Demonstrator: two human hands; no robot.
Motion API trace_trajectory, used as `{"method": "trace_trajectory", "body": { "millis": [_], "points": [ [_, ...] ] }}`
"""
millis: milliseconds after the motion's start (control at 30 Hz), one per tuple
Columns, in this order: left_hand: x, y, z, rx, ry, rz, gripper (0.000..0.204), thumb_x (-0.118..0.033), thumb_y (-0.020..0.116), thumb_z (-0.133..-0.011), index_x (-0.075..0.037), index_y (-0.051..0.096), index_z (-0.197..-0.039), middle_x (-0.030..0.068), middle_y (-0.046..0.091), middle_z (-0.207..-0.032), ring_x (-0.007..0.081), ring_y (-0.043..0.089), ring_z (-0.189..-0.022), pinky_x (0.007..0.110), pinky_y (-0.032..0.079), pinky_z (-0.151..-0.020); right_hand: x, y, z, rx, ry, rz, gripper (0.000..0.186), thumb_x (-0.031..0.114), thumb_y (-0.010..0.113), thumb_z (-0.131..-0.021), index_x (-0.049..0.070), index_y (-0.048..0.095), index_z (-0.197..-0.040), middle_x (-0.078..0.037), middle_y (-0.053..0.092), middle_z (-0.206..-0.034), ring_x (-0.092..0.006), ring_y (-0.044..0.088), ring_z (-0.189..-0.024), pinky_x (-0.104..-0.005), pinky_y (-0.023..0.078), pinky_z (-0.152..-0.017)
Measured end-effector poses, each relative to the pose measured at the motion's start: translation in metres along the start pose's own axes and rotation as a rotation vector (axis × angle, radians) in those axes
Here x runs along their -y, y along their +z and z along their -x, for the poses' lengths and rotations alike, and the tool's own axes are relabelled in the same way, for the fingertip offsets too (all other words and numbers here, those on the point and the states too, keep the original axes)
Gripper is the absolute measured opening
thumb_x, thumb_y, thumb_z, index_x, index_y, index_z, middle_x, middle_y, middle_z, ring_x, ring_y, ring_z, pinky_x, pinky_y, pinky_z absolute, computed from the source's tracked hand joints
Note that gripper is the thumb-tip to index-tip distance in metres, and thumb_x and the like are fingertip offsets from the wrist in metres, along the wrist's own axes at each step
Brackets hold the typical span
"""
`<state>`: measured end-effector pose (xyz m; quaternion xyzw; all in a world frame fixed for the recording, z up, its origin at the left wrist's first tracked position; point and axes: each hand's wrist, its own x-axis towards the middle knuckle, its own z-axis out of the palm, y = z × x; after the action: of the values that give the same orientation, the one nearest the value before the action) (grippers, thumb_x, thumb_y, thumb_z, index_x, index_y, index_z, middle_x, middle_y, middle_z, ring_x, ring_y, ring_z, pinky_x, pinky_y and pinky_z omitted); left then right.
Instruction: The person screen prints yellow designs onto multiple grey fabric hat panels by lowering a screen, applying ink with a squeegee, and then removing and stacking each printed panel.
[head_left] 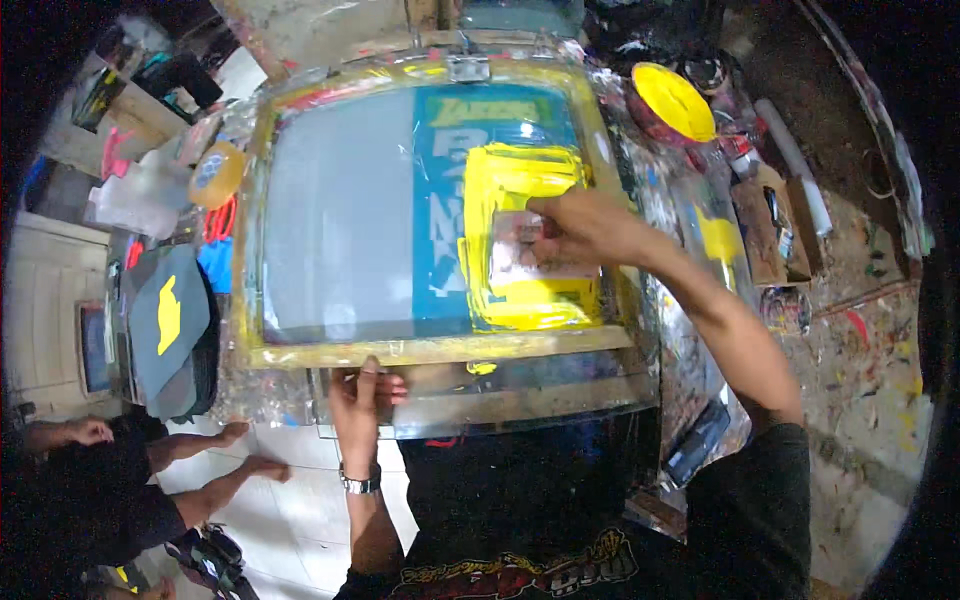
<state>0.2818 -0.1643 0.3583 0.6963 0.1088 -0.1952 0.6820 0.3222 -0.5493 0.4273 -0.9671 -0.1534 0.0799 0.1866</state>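
Note:
A wooden-framed printing screen (440, 353) lies in front of me, its mesh pale grey on the left and teal with stencilled lettering on the right. Wet yellow ink (530, 168) covers a rough rectangle on the teal part. Over that patch my right hand (595, 228) is closed, fingers pinched together on a flat, pale pinkish piece (515, 240), perhaps a scraper; its outline is partly hidden. My left hand (360, 400), with a watch at the wrist, grips the near edge of the frame, thumb against the wood and fingers curled below. A metal clamp (468, 68) sits at the frame's far edge.
To the far right stands a bowl of yellow ink (673, 102), with a cardboard box (765, 225) nearer. A stack of dark cut pieces (175, 325) with a yellow print lies left, near an orange-lidded container (217, 174). Another person's limbs (200, 450) show at lower left.

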Motion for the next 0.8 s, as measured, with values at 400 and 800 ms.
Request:
{"method": "trace_trajectory", "body": {
  "millis": [400, 800],
  "points": [
    [0.003, -0.001, 0.002, 0.005, -0.031, 0.049, 0.044, -0.029, 0.063, -0.096, 0.006, 0.045, -0.116, 0.0174, 0.069, -0.081, 0.0235, 0.069, -0.066, 0.032, 0.057, -0.058, 0.034, 0.041, 0.027, -0.522, 0.0, 0.401, 0.017, 0.024, 0.062, -0.087, 0.011, 0.052, -0.09, -0.01, 0.059, -0.075, -0.0322, 0.063, -0.06, -0.046, 0.047, -0.05],
    [-0.05, -0.002, 0.022, -0.017, 0.36, 0.102, 0.029, -0.032, 0.059, -0.098, -0.004, 0.051, -0.097, 0.0153, 0.067, -0.078, 0.0209, 0.066, -0.063, 0.032, 0.054, -0.054, 0.142, 0.013, 0.082, -0.852, 0.215, 0.526, 0.045, 0.053, 0.067, -0.081, 0.01, 0.061, -0.095, -0.008, 0.061, -0.089, -0.0238, 0.062, -0.087, -0.0552, 0.032, -0.1]
  ]
}}
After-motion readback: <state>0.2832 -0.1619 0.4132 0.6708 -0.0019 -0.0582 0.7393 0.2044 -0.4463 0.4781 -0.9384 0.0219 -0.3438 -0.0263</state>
